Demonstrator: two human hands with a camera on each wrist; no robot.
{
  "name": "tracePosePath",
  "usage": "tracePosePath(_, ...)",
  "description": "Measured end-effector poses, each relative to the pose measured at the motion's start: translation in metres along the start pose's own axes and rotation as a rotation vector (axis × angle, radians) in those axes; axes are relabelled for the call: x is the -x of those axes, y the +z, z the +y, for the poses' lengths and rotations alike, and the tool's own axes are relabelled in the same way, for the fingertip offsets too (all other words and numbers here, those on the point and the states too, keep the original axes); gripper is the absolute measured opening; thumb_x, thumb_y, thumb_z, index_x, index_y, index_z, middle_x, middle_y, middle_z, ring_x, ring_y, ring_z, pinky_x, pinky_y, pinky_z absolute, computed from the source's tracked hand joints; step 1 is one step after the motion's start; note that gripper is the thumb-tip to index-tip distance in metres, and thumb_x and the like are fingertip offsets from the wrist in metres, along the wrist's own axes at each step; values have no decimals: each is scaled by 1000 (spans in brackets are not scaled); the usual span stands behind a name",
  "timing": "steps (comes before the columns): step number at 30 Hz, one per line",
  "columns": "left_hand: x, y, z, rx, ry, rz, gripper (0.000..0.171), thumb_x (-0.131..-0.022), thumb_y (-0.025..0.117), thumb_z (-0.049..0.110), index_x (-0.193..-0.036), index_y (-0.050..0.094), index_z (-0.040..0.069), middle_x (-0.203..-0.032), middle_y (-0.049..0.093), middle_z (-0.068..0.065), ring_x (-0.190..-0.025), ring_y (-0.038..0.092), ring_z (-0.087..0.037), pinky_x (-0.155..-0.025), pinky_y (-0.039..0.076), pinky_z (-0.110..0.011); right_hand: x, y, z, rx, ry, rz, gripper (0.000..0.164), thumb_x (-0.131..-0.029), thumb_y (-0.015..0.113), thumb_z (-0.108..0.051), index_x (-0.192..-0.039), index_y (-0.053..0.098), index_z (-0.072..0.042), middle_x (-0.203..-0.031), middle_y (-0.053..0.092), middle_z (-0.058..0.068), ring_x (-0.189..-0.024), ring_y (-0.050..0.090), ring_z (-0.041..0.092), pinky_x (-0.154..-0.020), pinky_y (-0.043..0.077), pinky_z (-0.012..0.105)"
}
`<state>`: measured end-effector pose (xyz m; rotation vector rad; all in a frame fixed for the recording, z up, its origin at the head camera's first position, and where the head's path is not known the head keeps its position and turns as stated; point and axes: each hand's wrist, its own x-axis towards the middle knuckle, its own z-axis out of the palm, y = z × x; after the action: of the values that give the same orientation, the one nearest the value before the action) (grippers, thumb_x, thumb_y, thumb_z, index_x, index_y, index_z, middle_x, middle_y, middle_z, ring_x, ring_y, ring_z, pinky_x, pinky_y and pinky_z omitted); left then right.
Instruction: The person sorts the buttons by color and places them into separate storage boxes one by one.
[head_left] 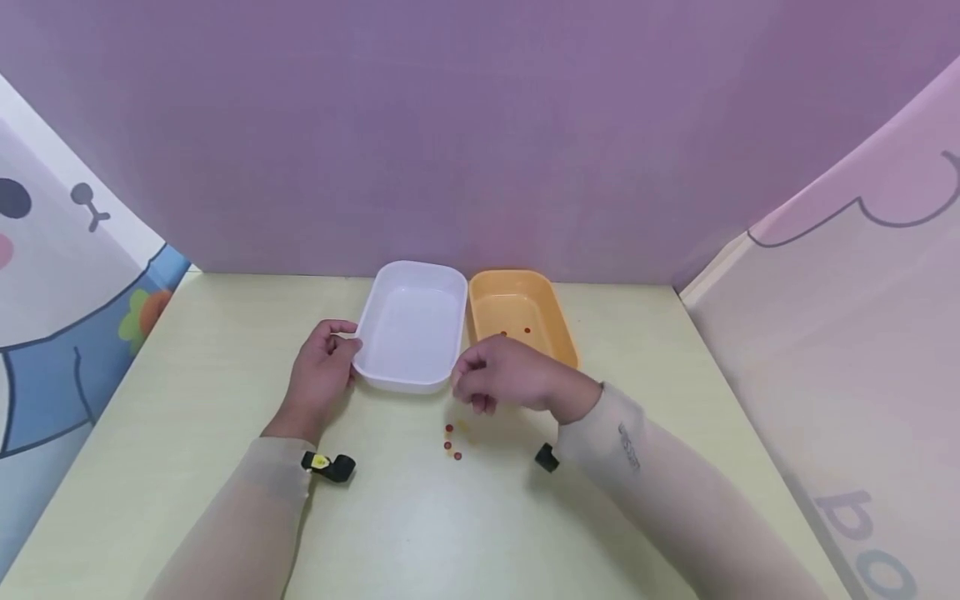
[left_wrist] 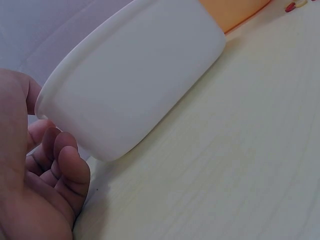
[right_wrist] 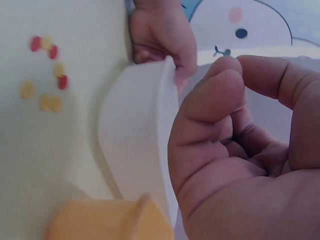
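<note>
My left hand (head_left: 321, 375) holds the left edge of a white plastic tray (head_left: 408, 385) with thumb and forefinger at its rim; the other fingers curl beside its wall in the left wrist view. Over the gap between the white tray and an orange tray (head_left: 562, 321) is my right hand (head_left: 513, 375), thumb and forefinger tips together. Whether a small piece is between those tips is hidden. Two small red pieces lie in the orange tray, one red piece (head_left: 527, 331) farther right. Several small red and yellow bead-like pieces (right_wrist: 62, 82) lie on the table below the right hand.
Both trays stand side by side on a pale table (head_left: 420, 533), close to the purple back wall (head_left: 480, 142). Printed side panels (head_left: 847, 333) border the table left and right. A black strap device (head_left: 330, 467) is on the left wrist.
</note>
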<state>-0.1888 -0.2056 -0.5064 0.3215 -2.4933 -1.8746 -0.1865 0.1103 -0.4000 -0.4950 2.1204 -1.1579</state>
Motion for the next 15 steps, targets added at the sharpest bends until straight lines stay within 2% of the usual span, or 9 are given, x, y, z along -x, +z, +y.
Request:
tracePosePath(7,1,0,0,8,17,6,32,-114,60,27,-144,59,18,-100,59,-9,-76,62,-20,-68,59,-30,-12,-20,-16,-91,24,37,16,-100,69,-12,-103,77,1,-86,70,6,-76,68,19,-69,61,30)
tracePosePath(9,0,0,0,6,22,6,32,-114,59,27,-144,59,18,-100,59,-10,-76,62,-20,-67,59,-30,-15,-24,-20,-102,22,45,13,-100,69,-11,-100,76,-1,-87,69,6,-77,67,19,-69,61,29)
tracePosePath(15,1,1,0,13,27,8,32,-113,59,26,-144,59,17,-100,59,-10,-77,62,-20,-68,59,-30,-28,-39,-30,-114,42,70,19,-102,69,-11,-108,74,6,-90,68,6,-79,66,20,-71,60,29)
